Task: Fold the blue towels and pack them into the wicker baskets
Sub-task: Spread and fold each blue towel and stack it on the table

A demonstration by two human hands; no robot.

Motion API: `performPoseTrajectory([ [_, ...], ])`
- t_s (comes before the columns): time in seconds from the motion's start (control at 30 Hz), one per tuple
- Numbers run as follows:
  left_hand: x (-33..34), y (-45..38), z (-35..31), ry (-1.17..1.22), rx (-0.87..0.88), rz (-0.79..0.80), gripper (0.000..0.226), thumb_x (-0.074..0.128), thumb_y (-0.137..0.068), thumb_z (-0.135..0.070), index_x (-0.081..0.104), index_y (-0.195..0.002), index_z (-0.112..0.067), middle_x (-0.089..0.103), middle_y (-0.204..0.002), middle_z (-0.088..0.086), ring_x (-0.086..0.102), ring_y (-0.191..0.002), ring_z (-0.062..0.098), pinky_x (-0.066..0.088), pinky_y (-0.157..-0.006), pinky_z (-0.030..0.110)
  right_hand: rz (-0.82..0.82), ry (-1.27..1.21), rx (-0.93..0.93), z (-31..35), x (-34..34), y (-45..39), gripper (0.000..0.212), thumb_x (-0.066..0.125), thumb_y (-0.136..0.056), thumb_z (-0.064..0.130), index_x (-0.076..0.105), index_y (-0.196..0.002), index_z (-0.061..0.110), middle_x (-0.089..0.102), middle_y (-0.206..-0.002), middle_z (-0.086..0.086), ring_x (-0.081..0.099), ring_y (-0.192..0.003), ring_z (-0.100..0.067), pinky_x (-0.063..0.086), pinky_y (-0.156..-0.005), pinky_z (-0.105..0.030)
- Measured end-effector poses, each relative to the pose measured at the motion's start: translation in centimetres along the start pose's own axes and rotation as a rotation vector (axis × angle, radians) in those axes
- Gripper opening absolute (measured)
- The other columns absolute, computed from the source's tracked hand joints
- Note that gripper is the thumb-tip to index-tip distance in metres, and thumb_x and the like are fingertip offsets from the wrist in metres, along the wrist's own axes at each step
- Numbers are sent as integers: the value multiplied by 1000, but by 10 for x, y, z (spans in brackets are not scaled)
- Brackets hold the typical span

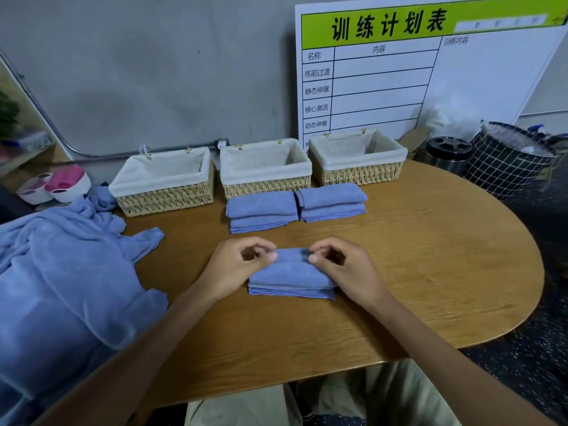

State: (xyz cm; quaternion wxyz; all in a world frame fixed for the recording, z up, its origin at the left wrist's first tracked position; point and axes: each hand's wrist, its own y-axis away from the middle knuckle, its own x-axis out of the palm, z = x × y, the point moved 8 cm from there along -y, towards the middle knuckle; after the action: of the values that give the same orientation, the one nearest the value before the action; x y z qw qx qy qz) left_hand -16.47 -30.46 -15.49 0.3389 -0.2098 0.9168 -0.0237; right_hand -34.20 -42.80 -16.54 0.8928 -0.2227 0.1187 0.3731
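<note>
Blue towel [292,276] pinched, board [430,72] reads 训练计划表

- We note a wooden table [430,256] with a rounded right end.
- We see a whiteboard chart [399,72], green header with Chinese characters, leaning on the grey wall [153,72].
- We log a black-lidded metal bin [447,153] beside a grid-patterned hamper [507,161].
- At far left we see a white-and-pink container [61,184]; contents unclear.
</note>
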Motion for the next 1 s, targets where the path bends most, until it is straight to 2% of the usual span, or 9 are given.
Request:
performPoseTrajectory([
  [0.13,11,-13,23,-85,-55,145,38,73,-80,-55,70,-114,-39,57,-116,-14,55,-110,-2,43,-92,21,72,114,63,-23,4,-6,38,79,-83,34,66,-119,28,53,-116,9,54,-108,0,40,-91,-12],
  [0.23,12,-17,32,-50,-91,146,53,72,-72,-67,69,-117,-40,61,-123,-22,55,-115,-6,44,-99,26,101,171,121,-34,1,-7,56,77,-83,43,57,-133,27,53,-128,10,52,-117,-1,42,-97,-17],
  [0.3,17,-19,32,-14,-112,139,49,75,-73,-58,70,-116,-37,66,-121,-23,58,-114,-7,46,-103,29,129,157,120,-34,2,-10,58,76,-85,40,53,-136,25,56,-131,10,52,-120,-2,44,-97,-18],
  [0.4,24,-25,30,23,-141,120,47,76,-72,-51,71,-115,-33,68,-117,-21,60,-111,-6,48,-103,31,145,133,133,-35,-5,-18,56,77,-86,32,52,-136,25,58,-125,12,52,-117,-2,41,-87,-8],
  [0.53,44,-41,21,14,-157,80,37,83,-78,-41,71,-112,-30,69,-114,-19,62,-109,-2,50,-101,34,147,163,141,-43,-30,-30,49,77,-86,24,55,-130,25,57,-116,18,53,-112,-2,39,-80,-2],
  [0.67,83,-66,-10,-111,-112,-18,34,78,-77,-53,65,-104,-37,65,-110,-19,60,-106,4,51,-92,34,44,218,152,-64,-82,-35,36,77,-85,17,60,-117,20,60,-111,11,56,-109,-10,37,-79,-2],
  [0.73,108,-81,-34,-257,-68,-69,39,69,-75,-66,59,-103,-41,61,-110,-20,58,-106,4,47,-93,39,-42,245,199,-80,-118,-33,38,78,-85,19,60,-119,18,56,-108,7,55,-105,-14,40,-79,-12],
  [0.83,147,-107,-73,-447,2,-98,37,63,-83,-65,53,-107,-40,58,-109,-16,57,-106,9,38,-89,39,-179,239,310,-108,-174,-27,48,80,-84,24,58,-126,19,53,-106,1,57,-99,-20,43,-77,-25],
  [1.0,196,-163,-122,-619,151,-118,32,61,-89,-60,52,-108,-35,60,-103,-8,56,-104,20,30,-78,39,-326,297,331,-136,-238,-41,48,78,-85,22,57,-128,17,56,-95,-3,56,-89,-19,40,-65,-18],
])
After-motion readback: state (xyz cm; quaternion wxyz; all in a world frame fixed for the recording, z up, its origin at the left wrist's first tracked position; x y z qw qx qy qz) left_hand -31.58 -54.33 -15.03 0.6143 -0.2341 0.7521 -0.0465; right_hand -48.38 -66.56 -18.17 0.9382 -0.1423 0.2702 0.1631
